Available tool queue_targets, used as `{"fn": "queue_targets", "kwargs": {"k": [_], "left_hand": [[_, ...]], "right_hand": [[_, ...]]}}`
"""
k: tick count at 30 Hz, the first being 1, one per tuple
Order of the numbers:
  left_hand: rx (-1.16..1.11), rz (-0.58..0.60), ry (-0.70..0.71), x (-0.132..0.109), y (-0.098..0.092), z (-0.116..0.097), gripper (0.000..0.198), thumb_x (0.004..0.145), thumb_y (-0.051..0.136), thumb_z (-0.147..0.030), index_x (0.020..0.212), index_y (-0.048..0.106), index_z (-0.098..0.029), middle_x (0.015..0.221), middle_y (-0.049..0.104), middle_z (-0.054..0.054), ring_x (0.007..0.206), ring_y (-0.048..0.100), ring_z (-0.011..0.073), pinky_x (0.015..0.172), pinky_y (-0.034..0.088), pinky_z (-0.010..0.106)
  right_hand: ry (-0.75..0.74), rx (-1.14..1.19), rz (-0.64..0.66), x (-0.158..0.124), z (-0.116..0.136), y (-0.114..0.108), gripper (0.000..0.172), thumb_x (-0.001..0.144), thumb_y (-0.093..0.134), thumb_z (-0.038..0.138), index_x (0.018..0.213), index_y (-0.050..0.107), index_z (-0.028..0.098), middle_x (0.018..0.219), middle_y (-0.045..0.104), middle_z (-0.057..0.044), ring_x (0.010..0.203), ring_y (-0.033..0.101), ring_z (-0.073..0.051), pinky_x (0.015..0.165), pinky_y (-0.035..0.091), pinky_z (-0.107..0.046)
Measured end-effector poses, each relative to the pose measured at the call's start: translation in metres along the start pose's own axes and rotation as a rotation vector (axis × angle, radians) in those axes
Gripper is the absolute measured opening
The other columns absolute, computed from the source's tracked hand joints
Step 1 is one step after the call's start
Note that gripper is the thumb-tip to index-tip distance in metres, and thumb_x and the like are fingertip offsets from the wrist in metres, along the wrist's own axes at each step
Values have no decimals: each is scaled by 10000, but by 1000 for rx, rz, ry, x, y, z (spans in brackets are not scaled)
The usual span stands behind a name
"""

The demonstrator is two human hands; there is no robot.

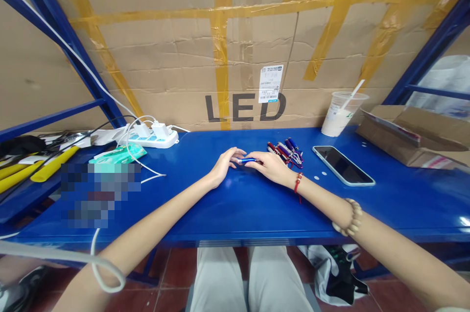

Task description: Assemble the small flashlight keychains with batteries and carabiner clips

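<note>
My right hand (271,167) pinches a small blue flashlight (248,160), a slim metal tube with a silver end, between thumb and fingers. Its silver end points left into the curled fingers of my left hand (223,166), which close lightly about that tip. Both hands are just above the blue table (235,209), near its middle. Behind my right hand lies a pile of similar small flashlights (288,151) in red, purple and blue, some with cords. Part of the pile is hidden by that hand.
To the right are a phone (343,165), a plastic drink cup (340,115) with a straw and an open cardboard box (411,135). At left stand a white power strip (156,139) with cables and a green tissue pack (117,154). A large cardboard panel (176,67) closes the back.
</note>
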State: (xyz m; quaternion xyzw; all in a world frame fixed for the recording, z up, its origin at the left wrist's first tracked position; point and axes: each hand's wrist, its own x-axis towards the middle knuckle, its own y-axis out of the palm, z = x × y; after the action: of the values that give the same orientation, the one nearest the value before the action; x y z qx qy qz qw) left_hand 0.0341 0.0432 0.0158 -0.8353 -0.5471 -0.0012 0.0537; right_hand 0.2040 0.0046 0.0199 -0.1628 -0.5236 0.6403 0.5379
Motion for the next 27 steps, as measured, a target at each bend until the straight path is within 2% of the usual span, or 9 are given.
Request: {"fn": "queue_targets", "kwargs": {"k": [5, 13, 21, 23, 27], "left_hand": [[-17, 11, 1, -1, 0, -1, 361, 838, 339, -369, 838, 631, -157, 853, 639, 65, 811, 559, 171, 632, 392, 244], [-41, 19, -14, -2, 1, -4, 347, 841, 341, -355, 827, 625, -156, 824, 630, 55, 721, 543, 141, 619, 386, 233], [-25, 10, -27, -2, 1, -5, 344, 842, 337, -334, 821, 629, -154, 823, 633, 58, 731, 548, 142, 610, 394, 227], [-19, 7, -27, -2, 1, -5, 344, 845, 334, -334, 830, 627, -155, 838, 637, 58, 757, 554, 145, 616, 401, 226], [-3, 10, -23, -2, 0, -4, 343, 843, 336, -342, 844, 626, -159, 863, 642, 58, 798, 560, 153, 632, 408, 229]], "right_hand": [[5, -1, 28, -1, -1, 1, 336, 943, 343, 358, 998, 646, 223, 1056, 668, -35, 938, 613, -186, 768, 412, -265], [2, -35, 25, 0, 2, -1, 337, 865, 481, 492, 886, 670, 213, 848, 693, -23, 770, 623, -163, 617, 355, -217], [42, -113, 2, 0, 5, -4, 404, 855, 464, 537, 770, 667, 199, 693, 674, -20, 665, 610, -153, 543, 291, -219], [39, -101, 2, 0, 4, -4, 381, 864, 463, 519, 803, 668, 203, 710, 679, -17, 684, 618, -155, 545, 297, -218], [10, -66, 6, 0, 2, -4, 321, 886, 461, 468, 923, 666, 224, 882, 707, -21, 810, 638, -169, 615, 349, -221]]}}
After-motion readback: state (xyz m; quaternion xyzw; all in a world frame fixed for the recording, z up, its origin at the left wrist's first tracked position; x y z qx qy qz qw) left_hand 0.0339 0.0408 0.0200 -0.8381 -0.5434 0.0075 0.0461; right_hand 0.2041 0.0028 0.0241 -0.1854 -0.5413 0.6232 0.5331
